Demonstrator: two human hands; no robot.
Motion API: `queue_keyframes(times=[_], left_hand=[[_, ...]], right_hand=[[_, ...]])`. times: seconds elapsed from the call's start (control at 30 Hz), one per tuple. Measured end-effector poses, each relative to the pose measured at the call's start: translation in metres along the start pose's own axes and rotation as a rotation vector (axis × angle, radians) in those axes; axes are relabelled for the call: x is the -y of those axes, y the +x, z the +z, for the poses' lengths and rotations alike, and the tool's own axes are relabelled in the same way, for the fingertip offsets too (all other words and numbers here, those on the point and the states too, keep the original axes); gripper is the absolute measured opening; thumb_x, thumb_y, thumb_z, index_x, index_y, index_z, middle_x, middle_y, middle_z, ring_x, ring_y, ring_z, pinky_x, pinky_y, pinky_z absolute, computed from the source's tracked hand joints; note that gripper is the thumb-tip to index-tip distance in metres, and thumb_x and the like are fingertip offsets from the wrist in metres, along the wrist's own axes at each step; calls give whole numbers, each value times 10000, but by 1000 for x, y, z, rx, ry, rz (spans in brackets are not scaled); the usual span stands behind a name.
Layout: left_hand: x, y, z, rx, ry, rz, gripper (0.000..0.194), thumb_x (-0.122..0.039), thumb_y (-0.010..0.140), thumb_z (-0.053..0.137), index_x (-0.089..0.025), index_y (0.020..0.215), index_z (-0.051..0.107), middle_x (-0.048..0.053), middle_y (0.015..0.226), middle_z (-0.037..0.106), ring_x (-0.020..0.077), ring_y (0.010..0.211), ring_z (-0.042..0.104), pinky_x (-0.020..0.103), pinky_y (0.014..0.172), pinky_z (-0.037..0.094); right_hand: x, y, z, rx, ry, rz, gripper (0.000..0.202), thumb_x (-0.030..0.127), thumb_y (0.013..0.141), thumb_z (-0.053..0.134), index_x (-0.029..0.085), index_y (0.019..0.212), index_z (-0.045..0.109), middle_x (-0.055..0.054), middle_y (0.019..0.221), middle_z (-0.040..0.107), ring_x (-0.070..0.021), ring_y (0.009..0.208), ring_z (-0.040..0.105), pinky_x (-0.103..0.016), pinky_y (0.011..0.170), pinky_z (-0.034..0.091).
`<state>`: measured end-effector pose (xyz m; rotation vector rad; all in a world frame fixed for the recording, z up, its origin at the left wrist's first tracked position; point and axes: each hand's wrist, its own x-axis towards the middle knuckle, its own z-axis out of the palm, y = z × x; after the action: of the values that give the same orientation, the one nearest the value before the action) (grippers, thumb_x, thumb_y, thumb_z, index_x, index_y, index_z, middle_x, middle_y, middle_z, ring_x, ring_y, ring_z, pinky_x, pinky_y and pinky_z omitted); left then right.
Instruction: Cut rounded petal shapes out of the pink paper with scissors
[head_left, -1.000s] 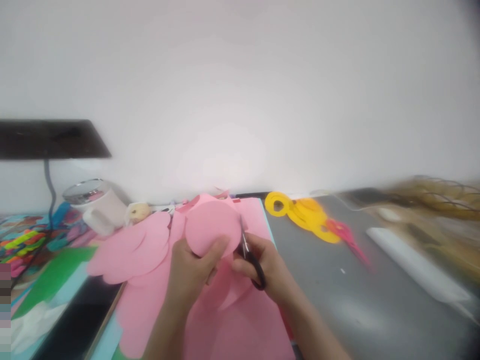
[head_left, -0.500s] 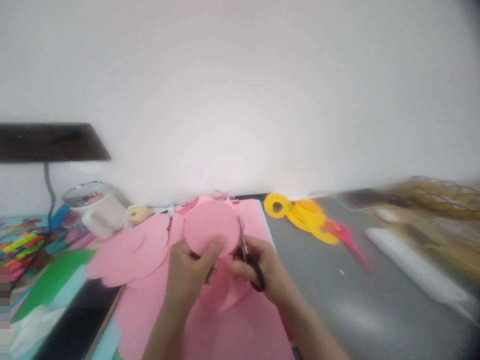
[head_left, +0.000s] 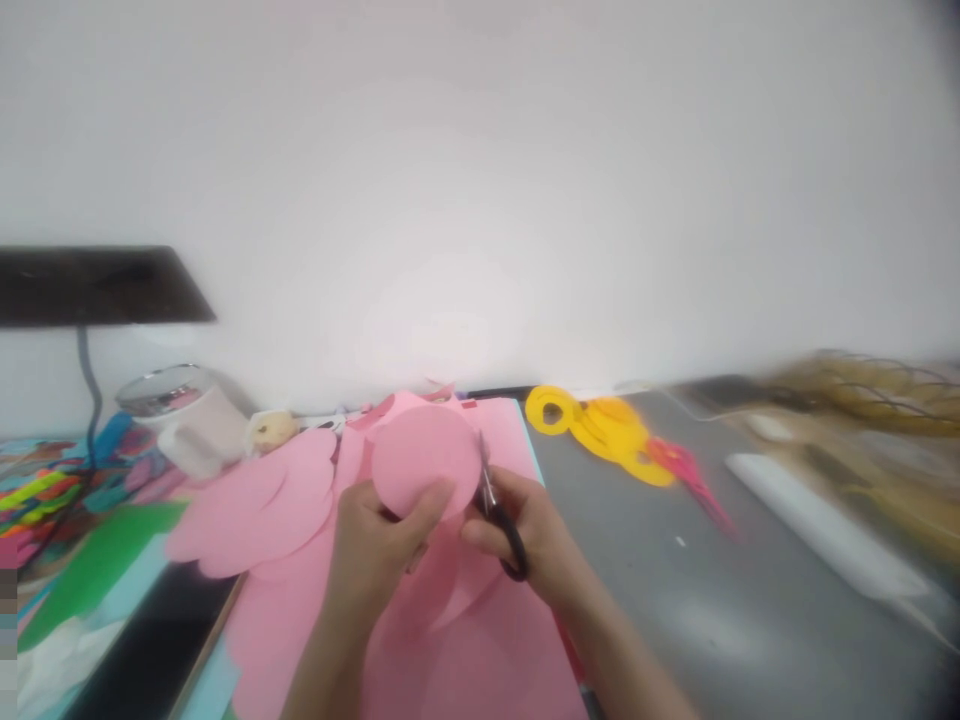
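Note:
A round piece of pink paper (head_left: 424,450) is pinched in my left hand (head_left: 386,535), the thumb lying across its lower part. My right hand (head_left: 529,535) grips black-handled scissors (head_left: 511,540), whose blades point up along the right edge of the circle. Whether the blades touch the paper I cannot tell. Below both hands lie pink sheets (head_left: 480,660), one of them curled. Scalloped pink paper cutouts (head_left: 251,505) overlap to the left of my left hand.
Yellow paper cutouts (head_left: 611,430) and pink scissors (head_left: 694,480) lie on the grey table (head_left: 720,620) at right, near a white bar (head_left: 825,525). At left are a white mug (head_left: 202,440), green paper (head_left: 105,560) and a black panel (head_left: 154,640). A white wall stands behind.
The view has shifted slightly. Both hands keep nearly the same place, with the pink circle and scissors still held; the circle sits a touch lower.

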<state>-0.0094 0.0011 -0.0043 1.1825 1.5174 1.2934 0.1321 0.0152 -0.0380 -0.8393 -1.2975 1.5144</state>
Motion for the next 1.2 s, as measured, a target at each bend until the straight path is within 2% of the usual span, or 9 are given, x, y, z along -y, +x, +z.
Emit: queue_keyframes(times=[0.2, 0.57, 1.2], left_hand=[[2, 1, -1, -27, 18, 6, 458, -371, 635, 663, -199, 355, 345, -62, 322, 326, 63, 347, 290, 236, 395, 211], [5, 2, -1, -39, 7, 23, 463, -380, 635, 674, -206, 374, 333, -67, 333, 310, 66, 357, 276, 243, 399, 201], [5, 4, -2, -65, -30, 31, 462, -386, 627, 691, -212, 405, 325, -72, 359, 295, 58, 373, 246, 244, 395, 175]], right_hand=[[-3, 1, -1, -8, -35, -4, 324, 358, 648, 795, 186, 700, 526, 69, 557, 407, -77, 508, 298, -215, 460, 235], [-5, 0, -1, -45, -105, 43, 151, 241, 680, 699, 183, 730, 569, 57, 566, 474, -80, 500, 364, -217, 479, 310], [-2, -1, 0, -63, -81, 91, 154, 248, 666, 710, 180, 742, 595, 53, 519, 533, -96, 474, 474, -215, 471, 372]])
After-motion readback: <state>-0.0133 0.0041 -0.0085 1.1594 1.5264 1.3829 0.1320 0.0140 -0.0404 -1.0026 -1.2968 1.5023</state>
